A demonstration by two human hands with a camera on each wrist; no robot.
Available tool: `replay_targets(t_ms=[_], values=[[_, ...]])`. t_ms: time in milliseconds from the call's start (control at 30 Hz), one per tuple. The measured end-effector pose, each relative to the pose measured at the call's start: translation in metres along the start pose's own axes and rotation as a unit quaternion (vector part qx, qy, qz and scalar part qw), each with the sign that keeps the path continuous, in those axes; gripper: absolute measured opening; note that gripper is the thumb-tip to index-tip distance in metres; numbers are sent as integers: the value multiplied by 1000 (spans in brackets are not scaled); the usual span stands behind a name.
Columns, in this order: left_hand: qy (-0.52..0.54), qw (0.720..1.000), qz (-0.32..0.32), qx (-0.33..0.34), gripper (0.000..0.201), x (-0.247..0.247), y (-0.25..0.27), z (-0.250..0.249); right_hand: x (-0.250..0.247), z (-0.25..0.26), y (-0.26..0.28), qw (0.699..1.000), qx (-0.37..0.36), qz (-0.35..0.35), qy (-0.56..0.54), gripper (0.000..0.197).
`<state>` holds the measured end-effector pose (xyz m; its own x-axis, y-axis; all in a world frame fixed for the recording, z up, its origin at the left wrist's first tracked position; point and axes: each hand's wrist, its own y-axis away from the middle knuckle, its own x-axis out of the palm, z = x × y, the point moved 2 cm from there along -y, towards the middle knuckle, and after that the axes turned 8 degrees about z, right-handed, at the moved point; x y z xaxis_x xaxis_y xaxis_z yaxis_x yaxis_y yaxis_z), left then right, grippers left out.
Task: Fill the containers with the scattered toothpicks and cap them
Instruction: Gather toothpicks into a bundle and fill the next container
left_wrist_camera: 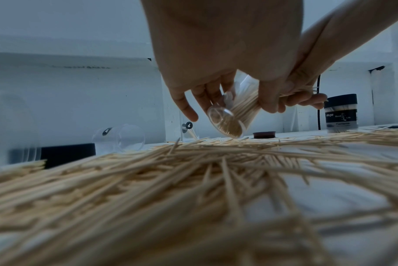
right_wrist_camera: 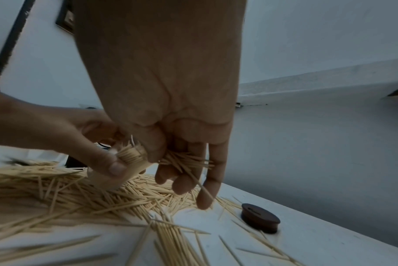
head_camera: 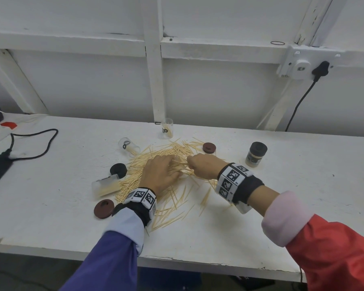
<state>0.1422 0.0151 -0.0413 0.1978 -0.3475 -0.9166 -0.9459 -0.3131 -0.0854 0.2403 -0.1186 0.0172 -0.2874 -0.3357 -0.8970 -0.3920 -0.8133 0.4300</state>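
Toothpicks (head_camera: 177, 198) are lying scattered across the white table (head_camera: 51, 217) nearest me, above them the left hand (head_camera: 160, 175) is gripping a tilted clear container (left_wrist_camera: 229, 118) packed with sticks, the right hand (head_camera: 202, 166) is pinching a bundle at its mouth, and beyond is standing a capped jar (head_camera: 256, 153).

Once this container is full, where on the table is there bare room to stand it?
Bare tabletop lies right of the capped black-lidded container, out to the table edge, and along the near edge beyond the right hand. Crowded: the toothpick pile around the left hand, ringed by lying containers and loose lids.
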Motion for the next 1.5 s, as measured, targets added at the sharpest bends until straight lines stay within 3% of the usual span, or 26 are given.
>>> replay_targets(t_ms=[200,333,500,633,767,867,967,1067,1133,1333,1500], values=[[11,1000,-2,-9,55,0,0,1,1,-1,5,1000,8,6,-4,21],[1,1000,6,7,60,1,0,2,-2,-2,6,999,10,0,45,15],[-16,999,27,21,63,2,0,1,-6,-1,1,992,6,-16,123,28],[-21,999,36,24,61,2,2,-1,-8,6,-4,991,-9,-35,130,27],[19,999,26,9,55,-2,4,-2,-9,5,-10,998,-17,-22,58,23],[41,999,16,1,45,-3,4,-1,-14,-3,-13,999,-9,-7,-51,32],[36,999,27,-3,53,-3,3,-3,-22,-10,-12,992,-8,-40,-123,34],[36,999,36,-11,59,-1,2,-2,-24,-16,-12,982,-10,-81,-169,27],[39,999,33,-12,52,0,1,0,-23,-18,-12,977,-16,-94,-193,24],[44,999,25,-8,46,0,2,-1,-19,-11,-15,977,-37,-82,-192,29],[48,999,22,-10,48,-2,2,-2,-26,-18,-12,955,-38,-79,-284,39]])
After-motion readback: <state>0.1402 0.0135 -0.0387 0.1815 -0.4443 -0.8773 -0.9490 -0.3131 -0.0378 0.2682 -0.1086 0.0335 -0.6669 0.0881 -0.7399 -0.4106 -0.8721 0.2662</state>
